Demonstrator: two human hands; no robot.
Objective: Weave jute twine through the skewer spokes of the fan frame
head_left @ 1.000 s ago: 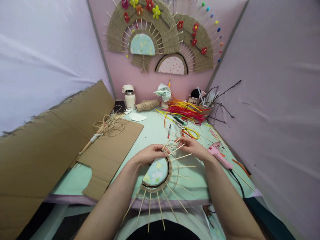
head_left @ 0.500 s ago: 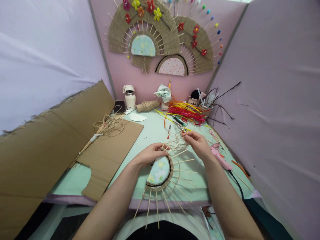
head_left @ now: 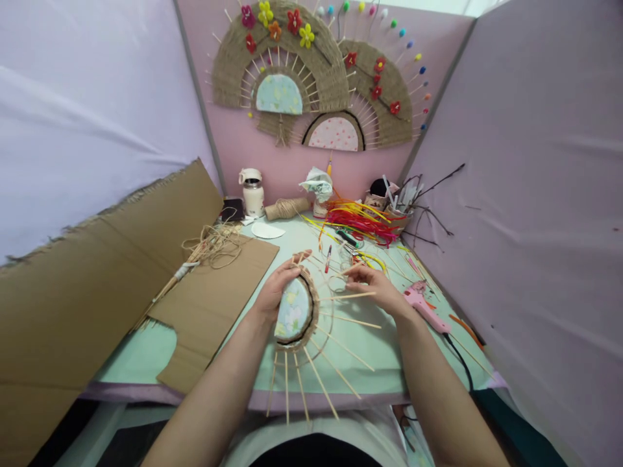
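Observation:
A half-round fan frame, covered in pale blue floral fabric with a brown and black rim, is tilted above the table. Thin wooden sticks spread out from its curved edge. My left hand is closed around its upper end, thumb on the front. To the right, my right hand has its fingers bent together by the upper sticks, pinching thin twine. Loops of that twine hang between the hands, and one strand runs in an arc among the sticks. The fingertips of my right hand are partly hidden.
A pink glue gun with its cord lies at right. Behind are a red-handled marker-like stick, pliers, red and yellow pipe cleaners, a twine roll and a bottle. Cardboard covers the left; finished fans hang behind.
The fan frame has moved left and turned more upright, with my left hand shifting up and left along with it. My right hand has come slightly lower, close to the upper sticks.

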